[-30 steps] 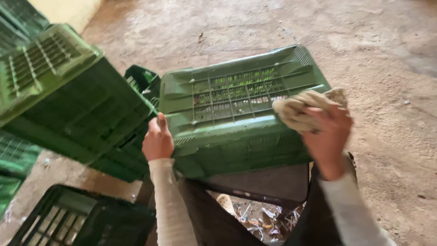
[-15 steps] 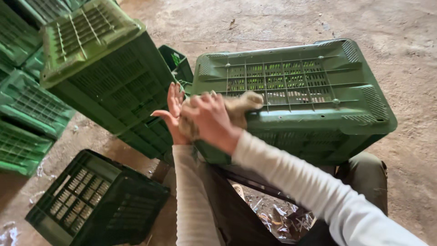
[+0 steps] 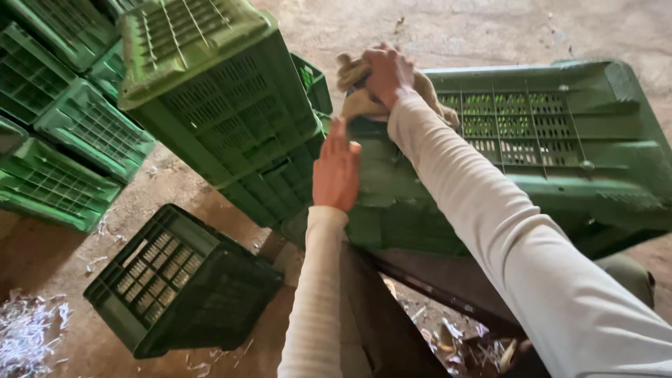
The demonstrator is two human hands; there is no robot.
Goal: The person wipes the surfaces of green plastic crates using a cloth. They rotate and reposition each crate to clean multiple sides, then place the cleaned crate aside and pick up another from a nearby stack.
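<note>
An upturned green plastic crate [image 3: 546, 147] rests across my lap, its slatted bottom facing up. My right hand [image 3: 387, 70] presses a crumpled beige cloth [image 3: 355, 98] against the crate's far left corner. The fingers are closed over the cloth. My left hand [image 3: 337, 170] lies flat against the crate's near left side, fingers straight and together, holding it steady. Both arms wear cream long sleeves.
A stack of upturned green crates [image 3: 210, 98] stands just left of the one on my lap. More green crates [image 3: 63, 133] lie at the far left. A dark green crate [image 3: 175, 280] sits on the dirt floor near my left knee. White shreds [image 3: 28, 336] litter the ground.
My right hand has slid the cloth from the crate's right side across to its left corner. My left hand has shifted onto the crate's left side.
</note>
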